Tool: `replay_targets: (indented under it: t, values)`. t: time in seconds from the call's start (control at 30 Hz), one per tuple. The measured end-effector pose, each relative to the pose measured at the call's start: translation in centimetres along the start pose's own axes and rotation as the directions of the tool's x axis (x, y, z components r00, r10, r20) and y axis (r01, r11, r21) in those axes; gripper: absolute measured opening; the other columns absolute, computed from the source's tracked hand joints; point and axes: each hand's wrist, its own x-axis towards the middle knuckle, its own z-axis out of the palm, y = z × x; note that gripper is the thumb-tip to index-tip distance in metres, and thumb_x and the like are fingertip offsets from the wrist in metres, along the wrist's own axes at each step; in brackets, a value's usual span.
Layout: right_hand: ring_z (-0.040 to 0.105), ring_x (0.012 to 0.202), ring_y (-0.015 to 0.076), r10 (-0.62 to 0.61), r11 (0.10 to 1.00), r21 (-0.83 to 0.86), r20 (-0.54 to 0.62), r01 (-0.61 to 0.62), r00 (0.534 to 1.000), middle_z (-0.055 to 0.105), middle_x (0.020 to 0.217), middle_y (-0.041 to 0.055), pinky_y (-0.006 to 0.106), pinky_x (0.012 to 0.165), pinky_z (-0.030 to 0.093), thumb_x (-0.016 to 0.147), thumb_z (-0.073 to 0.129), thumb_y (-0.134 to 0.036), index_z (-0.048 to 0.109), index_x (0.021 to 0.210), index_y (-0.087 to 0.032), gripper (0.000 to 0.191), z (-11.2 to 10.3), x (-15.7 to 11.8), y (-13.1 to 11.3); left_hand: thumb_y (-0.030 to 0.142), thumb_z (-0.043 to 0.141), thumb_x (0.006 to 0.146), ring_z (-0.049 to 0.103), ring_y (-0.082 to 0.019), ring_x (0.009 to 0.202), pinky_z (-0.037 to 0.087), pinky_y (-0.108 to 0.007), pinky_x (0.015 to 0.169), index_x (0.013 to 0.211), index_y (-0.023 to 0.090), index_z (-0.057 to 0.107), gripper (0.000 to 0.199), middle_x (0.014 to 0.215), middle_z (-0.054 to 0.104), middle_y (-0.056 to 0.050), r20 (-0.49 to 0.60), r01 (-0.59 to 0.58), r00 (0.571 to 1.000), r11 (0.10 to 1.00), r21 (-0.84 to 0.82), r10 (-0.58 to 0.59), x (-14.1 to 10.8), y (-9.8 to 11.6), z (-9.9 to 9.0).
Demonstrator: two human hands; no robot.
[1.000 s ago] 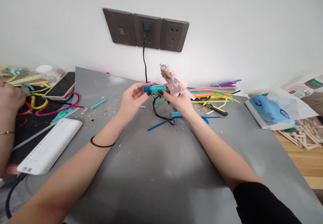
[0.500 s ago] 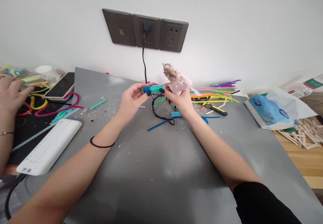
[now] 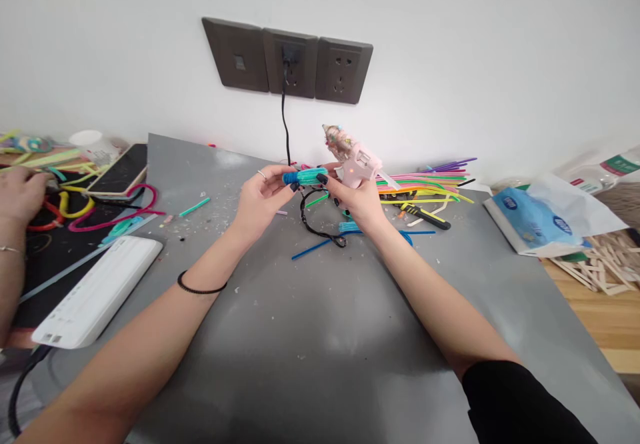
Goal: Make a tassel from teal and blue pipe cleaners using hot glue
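Between my two hands is a small bundle of teal pipe cleaners [image 3: 312, 176], wound with dark blue at its left end. My left hand [image 3: 263, 194] pinches the blue end with thumb and fingers. My right hand [image 3: 357, 197] holds a pale pink hot glue gun [image 3: 356, 167] in the palm, its crusted nozzle pointing up and left. The right thumb and fingertip also touch the teal end of the bundle. Just below, on the grey mat, lie a looped black cable [image 3: 320, 232] and another teal piece [image 3: 349, 227] with blue pipe cleaners.
Colourful pipe cleaners [image 3: 430, 183] and a yellow-black utility knife [image 3: 425, 215] lie to the right, with a tissue pack [image 3: 533, 221] beyond. At left are a white power strip [image 3: 100, 291], a phone [image 3: 120, 169] and a co-worker's hand [image 3: 20, 194]. Wall sockets [image 3: 290, 63] are behind.
My hands, the bundle and the glue gun have barely moved. The co-worker's hand at the left has shifted slightly left and down.
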Motion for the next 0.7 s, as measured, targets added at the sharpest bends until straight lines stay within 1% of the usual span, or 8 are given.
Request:
replay_targets:
  t: [0.13, 0.2, 0.37, 0.47, 0.57, 0.7]
  values:
    - [0.066, 0.081, 0.0196, -0.022, 0.999, 0.033, -0.013, 0.023, 1.000, 0.073, 0.088, 0.0064, 0.028, 0.058, 0.052, 0.070, 0.093, -0.055, 0.073, 0.100, -0.019, 0.051, 0.08, 0.05, 0.08, 0.046, 0.094, 0.076, 0.078, -0.026, 0.109, 0.065, -0.045, 0.106, 0.109, 0.021, 0.078, 0.045, 0.116, 0.082, -0.010, -0.003, 0.001, 1.000, 1.000, 0.004, -0.001, 0.02, 0.02, 0.04]
    - [0.067, 0.081, 0.0195, -0.032, 0.998, 0.044, -0.023, 0.033, 0.999, 0.072, 0.089, 0.0062, 0.028, 0.059, 0.053, 0.069, 0.093, -0.054, 0.072, 0.097, -0.019, 0.050, 0.12, 0.09, 0.11, 0.046, 0.094, 0.076, 0.078, -0.026, 0.108, 0.065, -0.045, 0.105, 0.108, 0.021, 0.078, 0.044, 0.115, 0.083, -0.010, -0.006, -0.001, 1.000, 1.000, -0.001, 0.001, 0.03, -0.01, 0.06]
    - [0.062, 0.078, 0.0171, -0.017, 1.000, 0.021, -0.008, 0.018, 1.000, 0.071, 0.087, 0.0045, 0.028, 0.061, 0.052, 0.068, 0.093, -0.054, 0.071, 0.098, -0.020, 0.050, 0.08, 0.17, 0.12, 0.044, 0.095, 0.075, 0.078, -0.026, 0.109, 0.065, -0.045, 0.106, 0.108, 0.021, 0.078, 0.044, 0.116, 0.082, -0.010, -0.011, 0.004, 1.000, 1.000, -0.010, -0.004, 0.04, -0.04, 0.01]
    - [0.060, 0.075, 0.0157, -0.025, 0.999, 0.022, -0.005, 0.025, 1.000, 0.070, 0.085, 0.0034, 0.028, 0.061, 0.050, 0.068, 0.094, -0.053, 0.071, 0.098, -0.020, 0.050, 0.04, 0.27, 0.25, 0.043, 0.095, 0.074, 0.078, -0.025, 0.107, 0.065, -0.044, 0.104, 0.108, 0.021, 0.078, 0.044, 0.115, 0.082, -0.010, -0.014, 0.010, 1.000, 1.000, -0.006, -0.010, 0.05, -0.09, -0.06]
    - [0.057, 0.071, 0.0140, -0.046, 0.998, 0.032, -0.001, 0.046, 0.999, 0.068, 0.083, 0.0019, 0.028, 0.062, 0.049, 0.070, 0.092, -0.051, 0.072, 0.097, -0.019, 0.046, 0.05, 0.38, 0.43, 0.042, 0.094, 0.074, 0.078, -0.025, 0.108, 0.065, -0.044, 0.105, 0.108, 0.020, 0.078, 0.043, 0.116, 0.082, -0.010, -0.020, 0.008, 1.000, 1.000, -0.015, -0.008, 0.07, -0.19, -0.08]
    - [0.062, 0.078, 0.0158, -0.074, 0.996, 0.056, 0.001, 0.074, 0.997, 0.072, 0.094, 0.0050, 0.030, 0.068, 0.054, 0.069, 0.093, -0.047, 0.071, 0.096, -0.019, 0.044, 0.07, 0.44, 0.48, 0.043, 0.095, 0.074, 0.078, -0.025, 0.106, 0.065, -0.044, 0.103, 0.108, 0.020, 0.078, 0.045, 0.114, 0.082, -0.010, -0.025, 0.006, 1.000, 1.000, 0.002, -0.006, 0.10, -0.35, -0.06]
